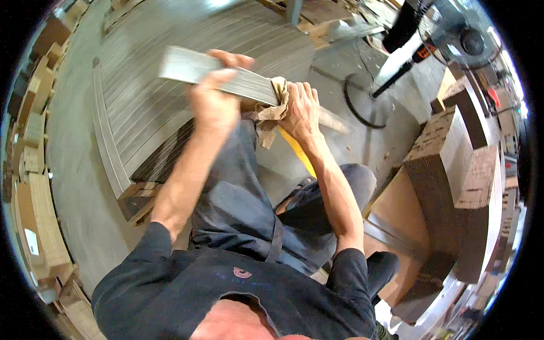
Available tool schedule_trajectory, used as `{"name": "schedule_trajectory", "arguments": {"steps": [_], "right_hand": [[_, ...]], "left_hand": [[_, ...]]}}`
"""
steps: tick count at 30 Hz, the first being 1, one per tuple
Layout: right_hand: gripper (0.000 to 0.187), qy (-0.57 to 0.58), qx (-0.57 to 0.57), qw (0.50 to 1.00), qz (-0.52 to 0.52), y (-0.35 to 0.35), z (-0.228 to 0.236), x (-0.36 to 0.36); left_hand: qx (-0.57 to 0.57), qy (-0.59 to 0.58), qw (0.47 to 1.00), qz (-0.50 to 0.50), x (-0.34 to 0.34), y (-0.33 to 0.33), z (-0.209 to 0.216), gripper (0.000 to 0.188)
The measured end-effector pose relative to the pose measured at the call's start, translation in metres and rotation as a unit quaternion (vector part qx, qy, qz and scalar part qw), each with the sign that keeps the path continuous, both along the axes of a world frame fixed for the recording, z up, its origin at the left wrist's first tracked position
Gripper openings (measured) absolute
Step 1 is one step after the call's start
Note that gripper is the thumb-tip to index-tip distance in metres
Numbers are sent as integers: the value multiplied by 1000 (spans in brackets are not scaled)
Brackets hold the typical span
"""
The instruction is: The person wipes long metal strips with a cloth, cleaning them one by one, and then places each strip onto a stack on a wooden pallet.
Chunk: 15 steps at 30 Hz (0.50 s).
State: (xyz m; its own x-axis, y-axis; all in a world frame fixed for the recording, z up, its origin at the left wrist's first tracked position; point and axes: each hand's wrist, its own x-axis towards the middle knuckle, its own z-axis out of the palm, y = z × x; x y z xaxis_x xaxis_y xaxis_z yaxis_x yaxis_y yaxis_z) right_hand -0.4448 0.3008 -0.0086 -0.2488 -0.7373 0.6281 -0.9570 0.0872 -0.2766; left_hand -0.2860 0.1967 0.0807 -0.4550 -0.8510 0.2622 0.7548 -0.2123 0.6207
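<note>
My left hand [215, 105] is closed round a long grey board [190, 66], which slants from upper left down to the right above my knees. The board's left end sticks out past that hand and looks smeared by motion. Farther along, my right hand [301, 110] grips a crumpled tan cloth or paper [270, 117] against the board. Part of this wrap hangs below the board. Beyond the right hand, the board's far end is blurred. A yellow strip [299, 152] shows beneath my right wrist, its lower end near my legs.
A low stack of grey slatted boards [153, 90] lies in front and to the left. A fan [467, 45] on a round-based stand is at the upper right. Stacked dark-edged cardboard [442, 170] stands at right, and more cardboard stacks [39, 215] line the left edge.
</note>
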Motion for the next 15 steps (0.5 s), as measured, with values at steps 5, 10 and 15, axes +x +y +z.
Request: {"name": "schedule_trajectory", "arguments": {"steps": [5,10,15], "right_hand": [[42,1,95,992,-81,51,-41,-100],[54,40,68,994,-77,45,-35,-89],[65,67,30,997,-22,5,-6,-18]], "left_hand": [[90,92,992,-9,96,-85,40,35],[52,62,982,170,99,-93,30,34],[154,43,986,40,28,-23,-30,20]]}}
